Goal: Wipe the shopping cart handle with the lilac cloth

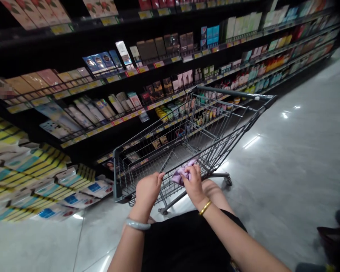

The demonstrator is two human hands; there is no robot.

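Observation:
A grey wire shopping cart [232, 93] stands in a shop aisle in front of me, tilted in the view. My left hand [148, 190] is closed around the cart's near wire edge; a pale bangle sits on that wrist. My right hand [193, 183], with a gold bracelet, is closed on a purple cloth [180, 174] and presses it against the same wire edge. The cart's basket looks empty. Below my arms I see my black clothing.
Dark shelves [147, 70] full of boxed and bottled goods run along the left and into the distance. Yellow and blue packets [31, 177] fill the low shelf at left. A glossy pale tile floor [294, 151] stretches right. A dark object sits at the far right edge.

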